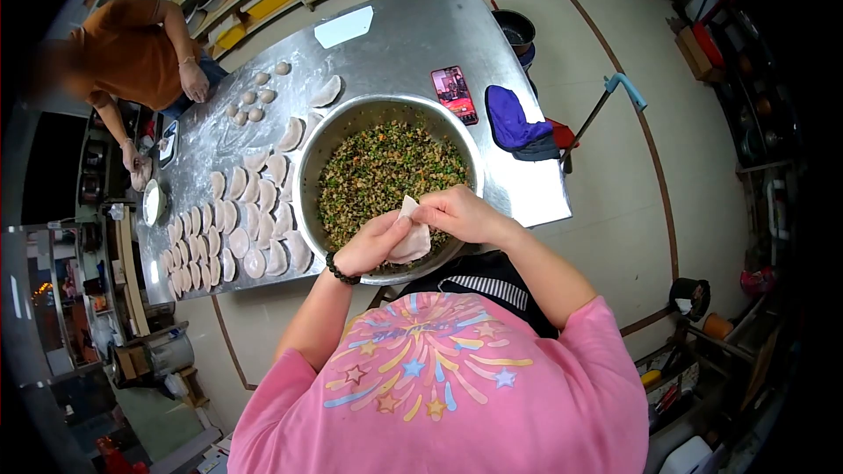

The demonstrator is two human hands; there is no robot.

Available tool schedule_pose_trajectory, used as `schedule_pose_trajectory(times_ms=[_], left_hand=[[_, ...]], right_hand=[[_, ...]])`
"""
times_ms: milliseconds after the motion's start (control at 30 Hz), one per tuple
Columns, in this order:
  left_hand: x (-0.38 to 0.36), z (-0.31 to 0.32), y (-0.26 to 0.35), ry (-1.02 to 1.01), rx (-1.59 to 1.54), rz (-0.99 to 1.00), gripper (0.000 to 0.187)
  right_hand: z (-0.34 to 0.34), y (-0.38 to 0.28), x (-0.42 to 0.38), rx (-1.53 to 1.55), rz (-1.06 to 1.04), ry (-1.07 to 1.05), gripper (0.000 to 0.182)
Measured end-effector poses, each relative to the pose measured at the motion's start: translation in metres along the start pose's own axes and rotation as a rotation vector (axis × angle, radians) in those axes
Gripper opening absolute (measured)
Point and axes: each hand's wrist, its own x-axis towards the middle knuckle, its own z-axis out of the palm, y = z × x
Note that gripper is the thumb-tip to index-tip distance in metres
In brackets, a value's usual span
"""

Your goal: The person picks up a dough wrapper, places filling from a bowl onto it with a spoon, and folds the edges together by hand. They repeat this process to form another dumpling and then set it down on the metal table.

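Note:
Both of my hands meet over the near side of a large metal bowl (pixel 300 177) of chopped green and brown filling (pixel 386 162). Between them is a pale dumpling (pixel 410 244), its dough partly folded. My left hand (pixel 376 241), with a dark beaded bracelet at the wrist, grips its left side. My right hand (pixel 458 213) pinches the dough near its upper right edge. Whether filling is inside the dough cannot be seen. To the left of the bowl, several shaped dumplings (pixel 252 189) lie in rows, with flat dough wrappers (pixel 239 242) among them.
Several dough balls (pixel 262 79) sit on the floured metal table (pixel 399 35). A phone (pixel 454 95) and a purple cap (pixel 516 118) lie right of the bowl. Across the table, a person in an orange shirt (pixel 136 53) stands near a white bowl (pixel 154 202). A white sheet (pixel 343 27) lies at the far edge.

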Motion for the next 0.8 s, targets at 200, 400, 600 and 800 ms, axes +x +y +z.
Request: schedule_pose_trajectory(times_ms=[200,400,600,800], left_hand=[[0.001,0.009,0.005,0.059,-0.084,-0.047,0.043],[0.003,0.013,0.005,0.027,-0.311,-0.083,0.045],[0.005,0.014,0.003,0.000,-0.428,-0.090,0.048],[0.008,0.015,0.003,-0.016,-0.464,-0.044,0.049]], right_hand=[[-0.002,0.007,-0.006,-0.017,0.041,-0.039,0.032],[-0.002,0.010,-0.010,0.006,0.055,0.009,0.036],[-0.002,0.008,-0.013,0.076,0.094,0.037,0.036],[0.002,0.013,-0.013,0.131,0.134,0.046,0.036]])
